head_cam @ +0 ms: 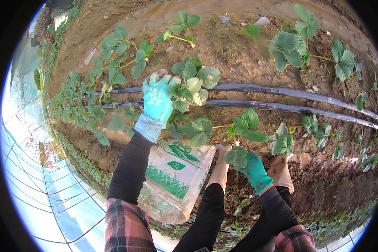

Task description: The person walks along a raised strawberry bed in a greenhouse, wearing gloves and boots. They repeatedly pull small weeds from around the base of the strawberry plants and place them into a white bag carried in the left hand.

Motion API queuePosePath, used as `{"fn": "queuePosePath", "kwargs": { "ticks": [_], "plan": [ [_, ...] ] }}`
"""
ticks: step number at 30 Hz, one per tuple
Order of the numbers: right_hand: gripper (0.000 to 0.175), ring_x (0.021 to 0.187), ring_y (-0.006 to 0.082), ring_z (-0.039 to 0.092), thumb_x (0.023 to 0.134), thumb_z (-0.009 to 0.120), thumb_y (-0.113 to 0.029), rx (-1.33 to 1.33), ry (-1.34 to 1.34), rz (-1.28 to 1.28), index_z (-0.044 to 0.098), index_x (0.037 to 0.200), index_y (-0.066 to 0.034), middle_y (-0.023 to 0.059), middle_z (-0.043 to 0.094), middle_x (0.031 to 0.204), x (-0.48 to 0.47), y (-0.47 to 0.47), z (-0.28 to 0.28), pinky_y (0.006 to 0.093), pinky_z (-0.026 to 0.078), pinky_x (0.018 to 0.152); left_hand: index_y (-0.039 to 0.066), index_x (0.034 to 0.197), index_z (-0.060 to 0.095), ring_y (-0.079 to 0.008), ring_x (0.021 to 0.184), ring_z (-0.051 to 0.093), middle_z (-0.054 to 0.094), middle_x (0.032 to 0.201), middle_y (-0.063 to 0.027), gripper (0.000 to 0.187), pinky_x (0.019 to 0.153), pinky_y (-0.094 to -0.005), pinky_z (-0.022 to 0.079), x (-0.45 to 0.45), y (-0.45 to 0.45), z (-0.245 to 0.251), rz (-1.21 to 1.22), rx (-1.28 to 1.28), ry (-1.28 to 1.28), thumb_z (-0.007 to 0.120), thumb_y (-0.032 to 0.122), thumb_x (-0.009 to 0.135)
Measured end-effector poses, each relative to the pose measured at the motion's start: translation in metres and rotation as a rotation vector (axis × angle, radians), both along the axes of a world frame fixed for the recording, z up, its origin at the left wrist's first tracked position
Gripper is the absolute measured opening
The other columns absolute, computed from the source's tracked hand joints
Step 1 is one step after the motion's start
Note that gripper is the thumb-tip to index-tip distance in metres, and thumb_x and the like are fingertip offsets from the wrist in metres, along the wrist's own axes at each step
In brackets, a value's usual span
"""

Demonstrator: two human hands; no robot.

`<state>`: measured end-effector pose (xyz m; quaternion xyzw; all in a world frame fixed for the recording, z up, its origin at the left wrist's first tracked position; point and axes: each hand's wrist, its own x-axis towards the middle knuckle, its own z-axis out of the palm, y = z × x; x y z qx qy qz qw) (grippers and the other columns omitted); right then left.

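My left hand (159, 94), in a turquoise coated work glove, is closed round the lower part of a bunch of strawberry plants (192, 82), with its leaves spreading to the right above two black drip lines. Near my boots, my right hand (255, 171), in a green glove, has its fingers at a small strawberry plant (236, 157); the leaves hide the fingertips. A white woven sack (182, 176) with green printing lies between my left forearm and my legs.
Two black drip lines (271, 89) run along the soil bed. Strawberry plants (283, 47) grow or lie on both sides of them. My tan boots (278, 173) stand in the muddy furrow. Stones (261, 21) lie at the top. A greenhouse frame (50, 189) curves at the left.
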<state>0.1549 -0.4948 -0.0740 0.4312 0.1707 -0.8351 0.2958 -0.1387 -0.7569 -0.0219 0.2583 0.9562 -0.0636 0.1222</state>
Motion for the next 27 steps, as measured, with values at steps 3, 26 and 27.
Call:
{"fn": "queuePosePath", "kwargs": {
  "ticks": [3, 26, 27],
  "plan": [
    [0.026, 0.100, 0.0185, 0.062, 0.094, 0.054, -0.017, -0.005, 0.000, 0.014, 0.054, 0.118, -0.0073, 0.0038, 0.062, 0.111, 0.006, 0.000, -0.008, 0.0376, 0.052, 0.085, 0.010, 0.121, 0.057, -0.0298, 0.109, 0.054, 0.058, 0.117, -0.0121, 0.041, 0.090, -0.0400, 0.046, 0.008, -0.026, 0.027, -0.043, -0.049, 0.115, 0.063, 0.019, 0.082],
    [0.031, 0.092, 0.0193, 0.063, 0.099, 0.046, -0.032, 0.110, -0.018, 0.114, 0.056, 0.116, -0.0075, 0.0073, 0.063, 0.104, 0.026, -0.028, -0.028, 0.0357, 0.053, 0.082, 0.004, 0.122, 0.054, -0.0258, 0.116, 0.052, 0.057, 0.125, -0.0121, 0.033, 0.101, -0.0374, 0.039, -0.135, -0.112, 0.018, -1.519, -1.823, 0.560, 0.044, 0.020, 0.095],
    [0.031, 0.092, 0.0189, 0.063, 0.099, 0.046, -0.031, 0.116, -0.010, 0.139, 0.056, 0.116, -0.0071, 0.0072, 0.063, 0.104, 0.026, -0.029, -0.028, 0.0348, 0.053, 0.081, 0.004, 0.120, 0.054, -0.0253, 0.114, 0.053, 0.059, 0.123, -0.0114, 0.032, 0.099, -0.0365, 0.041, -0.137, -0.111, 0.016, -1.840, -2.107, 0.650, 0.043, 0.022, 0.096]
  ]
}}
